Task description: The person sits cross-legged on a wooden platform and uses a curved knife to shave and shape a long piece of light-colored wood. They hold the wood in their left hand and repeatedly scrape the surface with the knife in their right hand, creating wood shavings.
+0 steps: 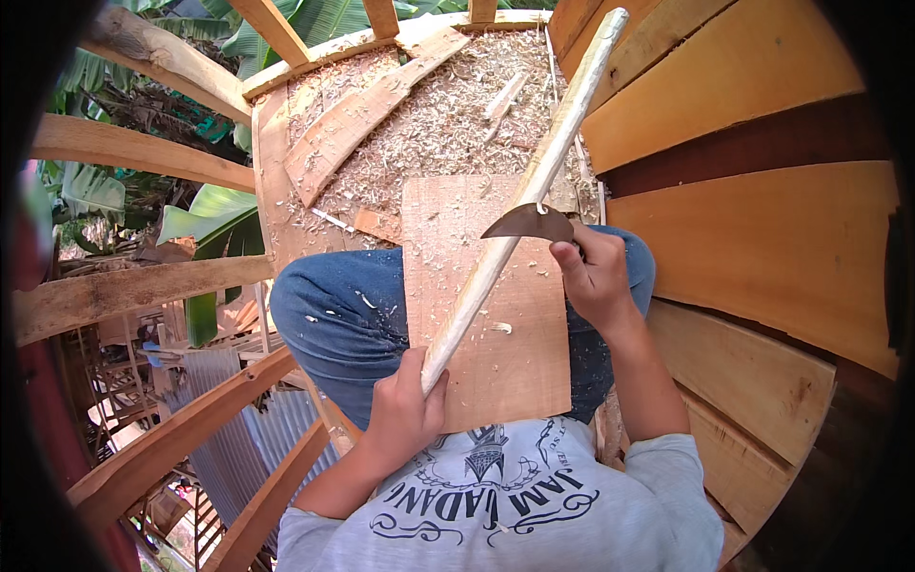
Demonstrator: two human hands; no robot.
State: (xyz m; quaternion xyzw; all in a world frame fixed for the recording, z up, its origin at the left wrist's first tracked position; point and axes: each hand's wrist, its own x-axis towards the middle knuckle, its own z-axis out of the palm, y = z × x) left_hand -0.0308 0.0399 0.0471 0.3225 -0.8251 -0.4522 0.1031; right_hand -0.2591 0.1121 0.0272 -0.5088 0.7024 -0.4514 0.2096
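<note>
A long, pale, peeled wooden stick (536, 176) slants up and to the right across my lap. Its lower end is in my left hand (408, 405), whose fingers are wrapped round it. My right hand (602, 272) grips a knife with a dark curved blade (527, 222); most of its handle is hidden in the fist. The blade lies across the stick about midway along, with a small curl of wood at its edge. Beneath the stick, a flat wooden board (505, 334) rests over my crossed legs, with a few shavings on it.
Curly wood shavings (448, 124) cover the floor ahead, around a long plank offcut (357, 119). A plank wall (753, 238) rises close on my right. Spaced wooden rails (143, 296) run along the left, with banana leaves (214, 214) and corrugated sheets (205, 400) beyond.
</note>
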